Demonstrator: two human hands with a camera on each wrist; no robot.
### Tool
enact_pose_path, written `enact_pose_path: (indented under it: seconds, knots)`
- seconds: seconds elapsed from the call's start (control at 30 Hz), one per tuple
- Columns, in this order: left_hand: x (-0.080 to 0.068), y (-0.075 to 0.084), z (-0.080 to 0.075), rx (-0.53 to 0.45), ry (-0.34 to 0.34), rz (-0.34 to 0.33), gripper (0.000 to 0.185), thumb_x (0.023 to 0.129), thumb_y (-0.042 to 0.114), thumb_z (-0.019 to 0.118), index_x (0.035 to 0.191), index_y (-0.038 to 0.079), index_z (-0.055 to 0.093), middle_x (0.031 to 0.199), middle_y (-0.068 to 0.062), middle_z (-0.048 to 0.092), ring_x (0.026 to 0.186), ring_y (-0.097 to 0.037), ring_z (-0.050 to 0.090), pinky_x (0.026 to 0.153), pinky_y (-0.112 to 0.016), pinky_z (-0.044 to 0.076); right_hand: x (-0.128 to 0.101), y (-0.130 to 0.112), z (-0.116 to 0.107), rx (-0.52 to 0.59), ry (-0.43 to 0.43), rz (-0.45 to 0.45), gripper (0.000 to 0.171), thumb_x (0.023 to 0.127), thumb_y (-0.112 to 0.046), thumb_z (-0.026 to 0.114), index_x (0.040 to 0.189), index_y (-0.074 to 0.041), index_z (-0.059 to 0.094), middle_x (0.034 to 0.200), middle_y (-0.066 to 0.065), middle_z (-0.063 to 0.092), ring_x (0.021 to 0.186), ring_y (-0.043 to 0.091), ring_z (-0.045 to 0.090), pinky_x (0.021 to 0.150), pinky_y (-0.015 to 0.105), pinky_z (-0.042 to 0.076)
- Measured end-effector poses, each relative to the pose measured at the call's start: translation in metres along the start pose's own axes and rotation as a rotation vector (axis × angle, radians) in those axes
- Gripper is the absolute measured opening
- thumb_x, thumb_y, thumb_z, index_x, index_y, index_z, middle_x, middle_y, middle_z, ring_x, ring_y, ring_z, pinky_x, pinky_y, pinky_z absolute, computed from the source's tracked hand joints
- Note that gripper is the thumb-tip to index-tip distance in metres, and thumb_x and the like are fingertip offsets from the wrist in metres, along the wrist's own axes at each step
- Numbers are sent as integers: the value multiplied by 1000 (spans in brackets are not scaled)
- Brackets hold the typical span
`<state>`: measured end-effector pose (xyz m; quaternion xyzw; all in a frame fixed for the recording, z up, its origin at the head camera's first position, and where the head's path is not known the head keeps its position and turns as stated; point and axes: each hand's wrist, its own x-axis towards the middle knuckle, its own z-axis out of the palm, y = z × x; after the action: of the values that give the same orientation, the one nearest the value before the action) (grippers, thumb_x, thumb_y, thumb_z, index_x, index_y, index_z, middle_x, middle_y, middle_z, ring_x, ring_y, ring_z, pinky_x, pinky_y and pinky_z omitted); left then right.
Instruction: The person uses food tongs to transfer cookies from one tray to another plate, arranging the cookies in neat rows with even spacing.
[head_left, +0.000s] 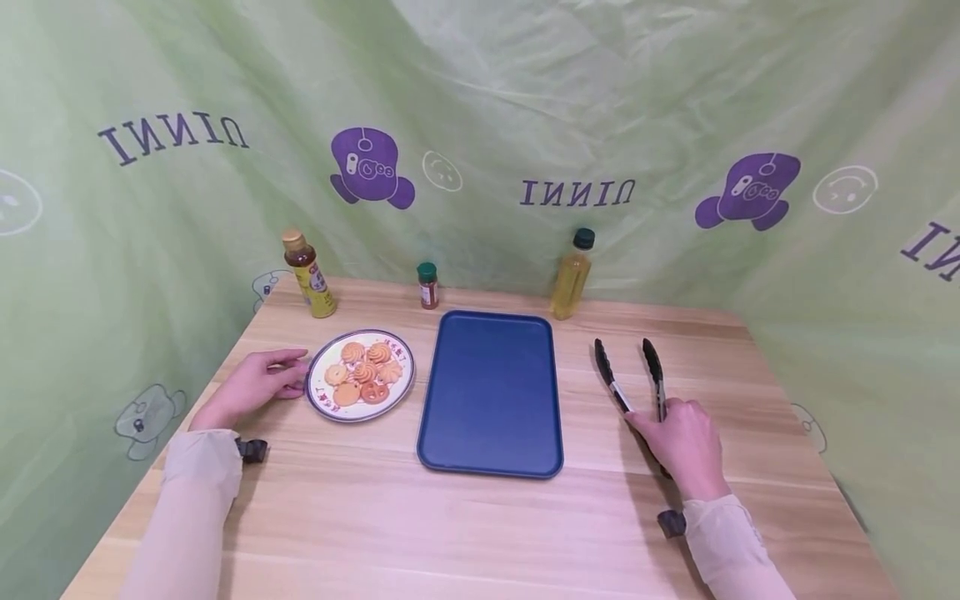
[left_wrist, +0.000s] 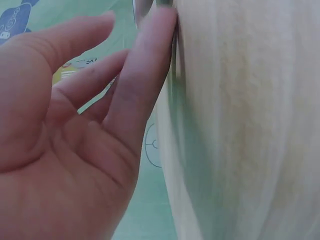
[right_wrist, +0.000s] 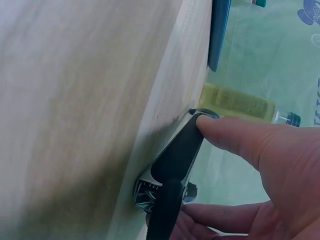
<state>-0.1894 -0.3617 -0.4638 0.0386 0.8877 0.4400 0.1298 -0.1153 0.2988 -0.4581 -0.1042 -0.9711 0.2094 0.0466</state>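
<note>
At the left of the head view, my left hand lies beside a round plate with a dark-edged rim. Its fingers reach the plate's left edge, loosely extended; whether they press on it is hard to tell. Several cookies are spread over the plate. My right hand grips black-and-silver tongs by the handles, their two arms spread apart and pointing away from me. In the right wrist view the thumb presses one black handle, while the other fingers are partly hidden behind the second handle.
A blue rectangular tray lies between plate and tongs. Along the back stand a yellow-labelled sauce bottle, a small green-capped spice jar and an oil bottle. Green printed cloth hangs behind the wooden table.
</note>
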Motion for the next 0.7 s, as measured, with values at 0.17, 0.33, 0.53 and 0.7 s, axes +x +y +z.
enact_pose_path:
  seconds: [0.17,0.33,0.53,0.7]
  knots:
    - [-6,10,4,104,109,26,57,118,27,59,160,-11,50,140,-35,71,104,-18,80,84,-19,69,-3,0,-4,-11,24,-24,52,97,-45,82,90,5,70,92,28,66,80,43,65,66,60,55]
    - [-13,33,10,237,232,76,50,117,31,60,155,-2,62,138,-28,75,120,-40,73,99,-46,67,-4,-1,-9,-27,23,-60,48,103,-43,76,99,4,73,97,30,68,82,45,67,62,60,56]
    - [-25,82,25,278,303,141,50,117,36,60,155,4,64,145,-26,73,133,-49,68,112,-71,59,-1,-7,-22,-39,41,-219,54,105,-36,76,129,13,72,116,38,70,100,56,70,84,71,62]
    - [-33,126,43,399,334,249,55,114,47,63,154,9,66,156,-24,66,146,-51,60,119,-76,51,3,-23,-36,-57,28,-398,50,105,-28,78,134,11,71,126,36,72,121,57,66,110,71,56]
